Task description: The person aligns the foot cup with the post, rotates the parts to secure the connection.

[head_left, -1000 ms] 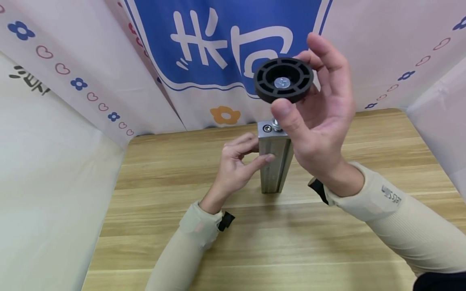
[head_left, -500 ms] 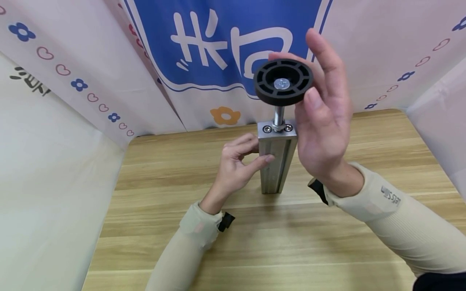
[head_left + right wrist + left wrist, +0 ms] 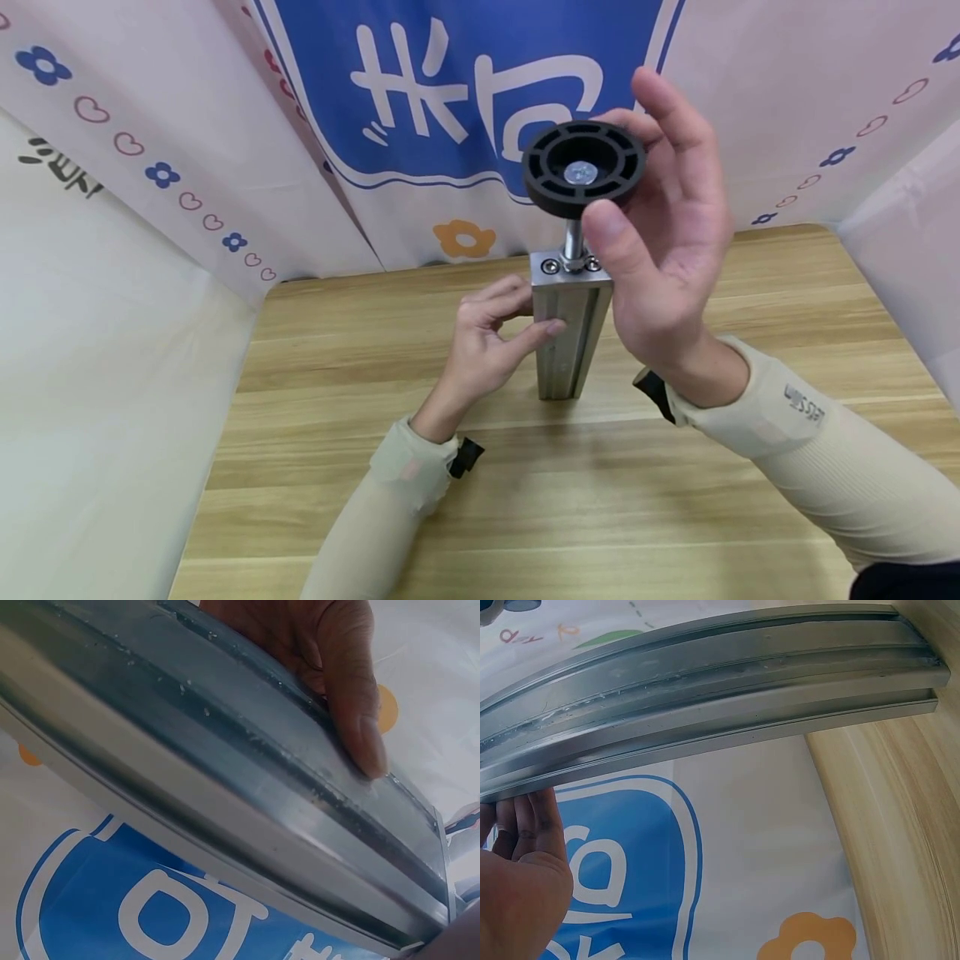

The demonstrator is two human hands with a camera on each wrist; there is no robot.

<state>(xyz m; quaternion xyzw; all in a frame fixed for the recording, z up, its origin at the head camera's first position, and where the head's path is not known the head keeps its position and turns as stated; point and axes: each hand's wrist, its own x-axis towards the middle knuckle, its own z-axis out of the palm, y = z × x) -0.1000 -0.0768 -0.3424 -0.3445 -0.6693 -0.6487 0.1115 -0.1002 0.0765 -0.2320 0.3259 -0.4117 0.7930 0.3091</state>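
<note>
Far on the brown wood-grain table (image 3: 637,500), the left hand (image 3: 487,337) pinched the upright silver metal bar (image 3: 572,337). Above, the right hand (image 3: 667,250) had shifted its thumb leftward along the round black slotted disc (image 3: 577,198), apparently pinching it afresh for turning.

Place: screened-off tabletop booth, room type unclear | wood-grain table (image 3: 555,492) is spreading below | patterned sheet (image 3: 757,92) is hanging behind far edge, showing blue panel (image 3: 468,50) with white characters | pale sheets (image 3: 97,333) are enclosing left and right edges
</note>
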